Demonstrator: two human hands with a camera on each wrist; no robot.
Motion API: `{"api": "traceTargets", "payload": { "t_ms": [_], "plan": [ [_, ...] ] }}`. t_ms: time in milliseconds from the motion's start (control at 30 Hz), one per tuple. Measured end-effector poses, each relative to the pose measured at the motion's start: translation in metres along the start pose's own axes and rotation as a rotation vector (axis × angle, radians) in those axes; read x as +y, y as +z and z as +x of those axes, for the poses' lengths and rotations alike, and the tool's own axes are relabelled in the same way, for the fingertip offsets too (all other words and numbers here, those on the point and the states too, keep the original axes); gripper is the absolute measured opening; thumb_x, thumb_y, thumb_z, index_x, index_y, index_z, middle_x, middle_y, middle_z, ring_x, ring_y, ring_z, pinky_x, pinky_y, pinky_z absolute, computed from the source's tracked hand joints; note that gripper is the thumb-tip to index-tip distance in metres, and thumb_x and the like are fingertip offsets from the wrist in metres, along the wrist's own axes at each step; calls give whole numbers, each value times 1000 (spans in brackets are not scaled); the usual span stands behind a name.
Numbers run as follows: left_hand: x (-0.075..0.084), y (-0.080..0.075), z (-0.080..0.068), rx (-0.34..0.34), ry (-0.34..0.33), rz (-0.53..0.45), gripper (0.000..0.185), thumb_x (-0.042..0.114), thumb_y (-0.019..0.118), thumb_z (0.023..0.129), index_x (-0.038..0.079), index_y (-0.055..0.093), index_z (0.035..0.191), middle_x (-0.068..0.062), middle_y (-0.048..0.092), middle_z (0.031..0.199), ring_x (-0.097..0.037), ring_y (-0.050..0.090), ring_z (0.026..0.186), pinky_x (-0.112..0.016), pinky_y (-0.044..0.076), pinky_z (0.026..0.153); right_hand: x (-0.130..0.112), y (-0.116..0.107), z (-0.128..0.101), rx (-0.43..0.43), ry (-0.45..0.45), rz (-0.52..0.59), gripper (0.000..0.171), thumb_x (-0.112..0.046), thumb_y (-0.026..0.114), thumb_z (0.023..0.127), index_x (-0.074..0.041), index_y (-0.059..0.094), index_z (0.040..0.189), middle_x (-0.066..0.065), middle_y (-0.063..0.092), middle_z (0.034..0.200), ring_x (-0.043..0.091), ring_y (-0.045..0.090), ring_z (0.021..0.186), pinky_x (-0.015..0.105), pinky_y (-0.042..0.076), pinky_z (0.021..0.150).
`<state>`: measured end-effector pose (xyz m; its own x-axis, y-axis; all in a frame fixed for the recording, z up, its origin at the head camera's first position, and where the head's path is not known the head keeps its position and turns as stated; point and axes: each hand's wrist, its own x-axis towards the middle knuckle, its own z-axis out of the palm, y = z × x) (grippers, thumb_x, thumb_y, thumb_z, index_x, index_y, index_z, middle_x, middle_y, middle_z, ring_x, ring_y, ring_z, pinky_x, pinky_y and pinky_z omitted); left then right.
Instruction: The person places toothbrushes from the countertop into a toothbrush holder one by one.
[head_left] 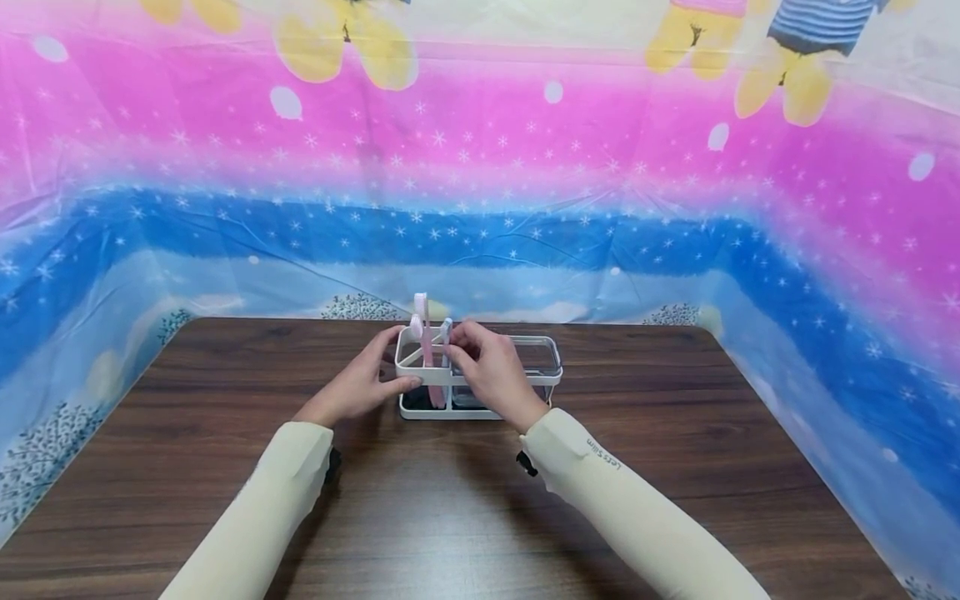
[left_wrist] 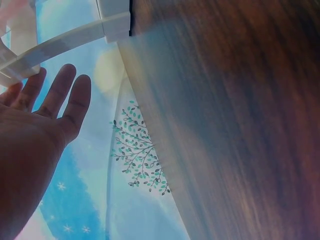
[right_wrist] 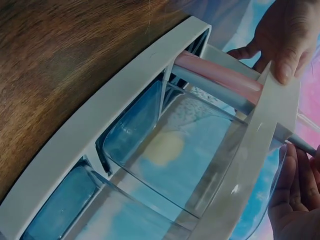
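Note:
A white toothbrush holder (head_left: 422,377) with an upper rim and a lower base stands toward the back of the table. My left hand (head_left: 354,385) grips its left end, thumb on the front of the rim and fingers behind. Pink toothbrushes (head_left: 428,348) lean in the left compartment, heads up. Beside them is a blue-grey toothbrush (head_left: 446,327), pinched near its top between the thumb and fingers of my right hand (head_left: 491,367). In the right wrist view, its handle (right_wrist: 212,92) lies alongside a pink handle (right_wrist: 222,75) inside the frame. Clear cups (right_wrist: 165,155) fill the other compartments.
The dark wooden table (head_left: 420,517) has rounded back corners. A pink and blue patterned cloth (head_left: 480,242) hangs behind it and along both sides. The table's back edge lies close behind the holder.

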<state>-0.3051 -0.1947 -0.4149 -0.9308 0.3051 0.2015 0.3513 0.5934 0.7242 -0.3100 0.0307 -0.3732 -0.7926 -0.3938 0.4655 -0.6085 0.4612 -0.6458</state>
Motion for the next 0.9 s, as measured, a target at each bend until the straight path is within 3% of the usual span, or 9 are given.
{"api": "traceTargets", "payload": {
  "t_ms": [700,900],
  "plan": [
    [-5,0,1,0,-11,8,84,45,68,85,16,21,148,-14,43,129,-31,49,112,-54,44,88,3,-4,-5,-40,15,-3,10,-20,65,90,-17,64,99,-8,63,88,8,56,71,24,49,61],
    [-6,0,1,-3,-13,19,84,46,68,84,16,22,148,-14,44,129,-31,50,112,-53,45,87,6,-6,-7,-18,36,-15,11,-17,64,91,-13,65,102,-8,64,90,9,56,75,25,50,67]
  ]
}}
